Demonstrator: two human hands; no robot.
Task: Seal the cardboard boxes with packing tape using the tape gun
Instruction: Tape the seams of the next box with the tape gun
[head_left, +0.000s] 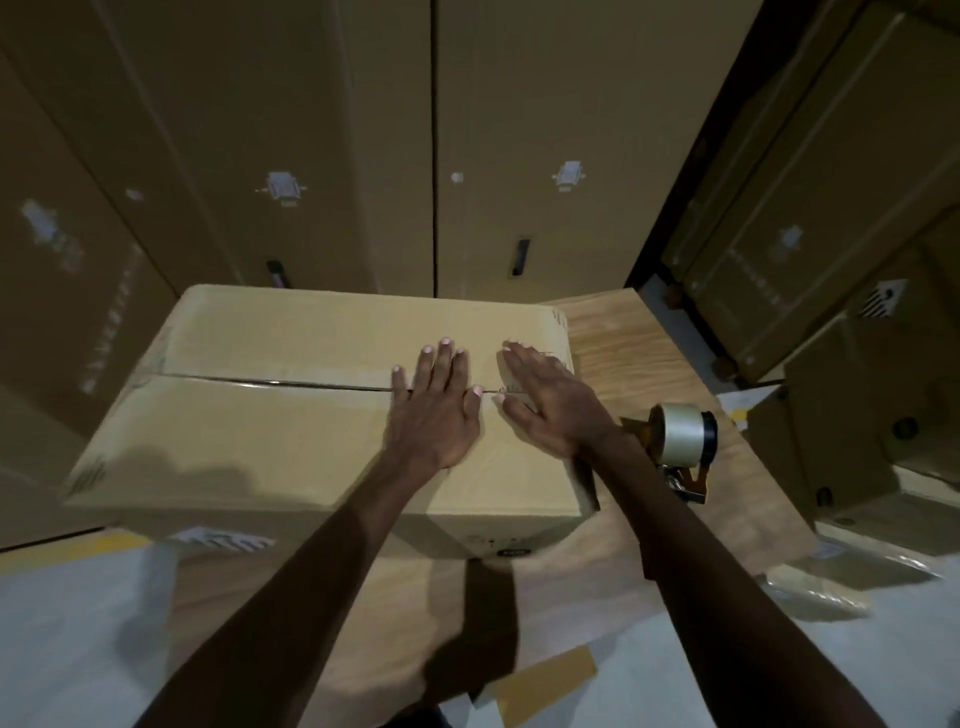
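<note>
A large cardboard box (249, 431) lies on a wooden table (639, 358), its two top flaps meeting at a centre seam that runs left to right. Shiny clear tape covers the seam. My left hand (434, 405) presses flat on the seam right of the middle, fingers straight and spread. Beside it my right hand (550, 400) lies flat on the taped seam near the box's right edge. The tape gun (680, 441), with its roll of clear tape, rests on the table just right of the box, behind my right forearm; neither hand touches it.
Tall stacks of cardboard cartons (332, 145) wall in the back and left. More cartons (810, 223) stand at the right, close to the table's edge. Pale floor (78, 634) with cardboard scraps (545, 680) and paper lies below.
</note>
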